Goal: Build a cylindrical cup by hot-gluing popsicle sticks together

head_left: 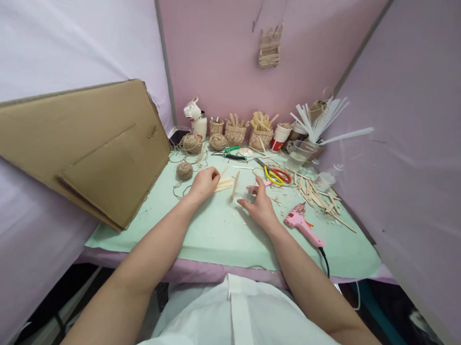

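Note:
My left hand is closed in a pinch, with a pale thin wooden stick showing at its fingertips. Just beside it, several flat craft sticks lie together on the table. My right hand has its thumb and fingers apart, curved beside a small upright wooden piece that stands near a clear, see-through part. Whether the right fingers touch that clear part is hard to make out. Yellow-handled scissors and red-handled scissors lie beyond the right hand.
A pink glue gun lies right, its cord over the table edge. Stick scraps spread behind it. Twine balls, green-handled pliers, stick-filled baskets and a plastic cup stand further back. Cardboard leans left.

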Available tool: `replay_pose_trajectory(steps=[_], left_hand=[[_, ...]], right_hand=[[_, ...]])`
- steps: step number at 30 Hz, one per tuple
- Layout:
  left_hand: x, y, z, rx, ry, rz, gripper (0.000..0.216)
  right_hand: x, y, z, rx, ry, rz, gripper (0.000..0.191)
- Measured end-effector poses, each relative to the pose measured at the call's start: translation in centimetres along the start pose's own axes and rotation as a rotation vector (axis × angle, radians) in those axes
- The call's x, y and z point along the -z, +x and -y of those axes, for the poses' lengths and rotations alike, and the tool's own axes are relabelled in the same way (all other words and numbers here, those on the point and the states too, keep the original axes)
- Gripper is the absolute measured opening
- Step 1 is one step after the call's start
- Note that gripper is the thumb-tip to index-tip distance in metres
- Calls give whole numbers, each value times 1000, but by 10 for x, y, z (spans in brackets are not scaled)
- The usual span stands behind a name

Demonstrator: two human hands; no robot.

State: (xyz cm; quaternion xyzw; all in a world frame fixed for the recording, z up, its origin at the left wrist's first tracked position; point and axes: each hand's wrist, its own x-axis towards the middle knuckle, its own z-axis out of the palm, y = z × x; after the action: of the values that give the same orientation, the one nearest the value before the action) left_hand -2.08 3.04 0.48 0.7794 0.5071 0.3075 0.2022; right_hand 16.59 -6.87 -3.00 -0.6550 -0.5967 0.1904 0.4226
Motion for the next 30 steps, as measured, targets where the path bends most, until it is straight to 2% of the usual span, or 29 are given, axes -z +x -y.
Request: replay_pose_trajectory(steps=[5, 9, 12, 15, 17, 19, 21, 24, 26, 30], left_hand=[[10, -3, -8, 274, -567, 139, 7], [14, -7, -14, 295, -748, 219, 12], [18, -9, -18, 289, -829, 215, 12], [24, -10, -22, 230, -938, 154, 14], [28, -13, -25, 173, -1004, 157, 17], [32, -18, -28, 107, -1026, 231, 20], [33, -24, -31, 19, -1014, 359, 22], [32, -35, -37, -104, -975, 593, 23], [30, -39, -40, -136, -946, 722, 26], [30, -41, -43, -140, -910, 849, 27]], right_hand=[[15, -3, -5, 15, 34, 111, 91], [25, -6, -8, 55, 20, 179, 93], [29, -9, -7, 86, 32, 197, 100], [33, -10, -2, 114, 145, 107, 95], [38, -9, 5, 141, 253, -41, 74], [44, -8, 17, 152, 326, -170, 48], [48, -9, 32, 152, 322, -206, 31], [49, -11, 55, 201, 236, -152, 24], [46, -13, 65, 228, 204, -126, 21], [42, -18, 68, 200, 194, -105, 21]])
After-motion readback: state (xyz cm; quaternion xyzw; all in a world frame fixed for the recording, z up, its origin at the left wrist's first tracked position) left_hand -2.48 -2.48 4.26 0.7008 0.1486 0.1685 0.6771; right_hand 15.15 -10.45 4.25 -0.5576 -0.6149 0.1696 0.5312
